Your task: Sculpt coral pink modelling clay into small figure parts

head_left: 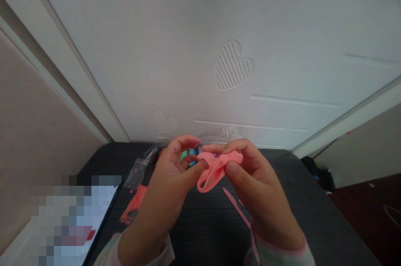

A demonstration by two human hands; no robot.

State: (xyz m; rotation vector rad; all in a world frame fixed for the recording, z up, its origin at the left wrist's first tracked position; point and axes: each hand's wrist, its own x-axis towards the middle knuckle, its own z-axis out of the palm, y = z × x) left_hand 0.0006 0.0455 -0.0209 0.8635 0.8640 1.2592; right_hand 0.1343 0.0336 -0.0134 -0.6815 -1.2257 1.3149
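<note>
A soft lump of coral-pink modelling clay [216, 168] is held up above the dark table, stretched and folded so that a loop hangs at its lower left. My right hand [255, 178] pinches its right end between thumb and fingers. At the left end, my left hand [177, 174] grips the clay with the thumb against it; the index finger is raised and curved. Below my right hand, a pink modelling knife [235, 205] lies on the table, partly hidden by the wrist.
On the dark table [200, 232], a clear plastic bag [136, 172] and a coral-pink piece in wrapping [138, 201] lie left of my left arm. A lit screen [103, 203], partly blurred, is at far left. Coloured items [191, 155] sit behind my hands, against a white panel [188, 49].
</note>
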